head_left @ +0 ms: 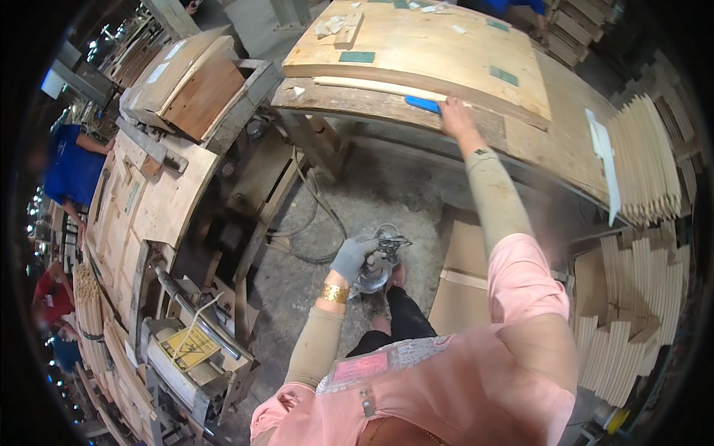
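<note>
My right hand [457,123] is bare and reaches out to the near edge of the wooden workbench [357,102]. Its fingers close on one end of a slim blue tool [422,103], whose exact kind I cannot make out. Behind the tool lies a long pale wood strip [364,85]. Lower down, my left hand [352,260] wears a grey glove and is held in front of my body. Its fingers are bent beside a dark, wiry bundle [393,241]; what they grip is partly hidden. Under that hand shows a round, shiny metal object [373,277].
A thick wooden board [439,44] with scraps covers the bench. Stacked wood slats [647,163] stand at the right. Cardboard [460,260] lies below the bench. At left are a machine with a yellow warning label [190,349], another worktable [152,204] and people in blue [71,167] and red.
</note>
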Demonstrator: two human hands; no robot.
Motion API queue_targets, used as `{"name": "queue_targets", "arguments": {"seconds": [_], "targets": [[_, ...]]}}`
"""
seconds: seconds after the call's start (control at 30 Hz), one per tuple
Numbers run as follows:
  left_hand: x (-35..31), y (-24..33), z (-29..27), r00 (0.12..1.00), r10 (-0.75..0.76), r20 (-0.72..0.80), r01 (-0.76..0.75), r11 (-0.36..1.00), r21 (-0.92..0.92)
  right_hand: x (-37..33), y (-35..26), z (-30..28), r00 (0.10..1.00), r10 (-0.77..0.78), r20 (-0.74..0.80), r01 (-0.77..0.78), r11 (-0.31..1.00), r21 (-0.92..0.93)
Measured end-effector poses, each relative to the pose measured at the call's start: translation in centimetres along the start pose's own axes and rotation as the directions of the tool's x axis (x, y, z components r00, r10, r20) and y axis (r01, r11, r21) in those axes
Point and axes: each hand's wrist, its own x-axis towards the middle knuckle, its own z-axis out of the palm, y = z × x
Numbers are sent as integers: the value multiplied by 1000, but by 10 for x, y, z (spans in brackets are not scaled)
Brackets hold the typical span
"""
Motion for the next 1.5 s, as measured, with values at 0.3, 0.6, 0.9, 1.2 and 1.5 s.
{"name": "queue_targets", "arguments": {"seconds": [0.3, 0.6, 0.9, 1.2, 1.5], "targets": [[56, 28, -31, 999, -33, -18, 32, 999, -24, 6, 5, -5, 978, -101, 181, 22, 918, 396], [97, 14, -23, 973, 75, 219, -50, 992, -118, -141, -89, -22, 554, -421, 718, -832, -296, 469], [92, -25, -29, 929, 99, 357, 109, 847, -520, -208, -138, -17, 525, -440, 728, -825, -472, 310], [75, 6, -11, 674, 541, 502, -701, 254, 667, -232, -158, -7, 482, -73, 873, -796, -452, 402], [97, 3, -69, 993, -101, 56, 45, 785, 618, -250, -112, -16, 492, 15, 871, -740, -520, 427]]}}
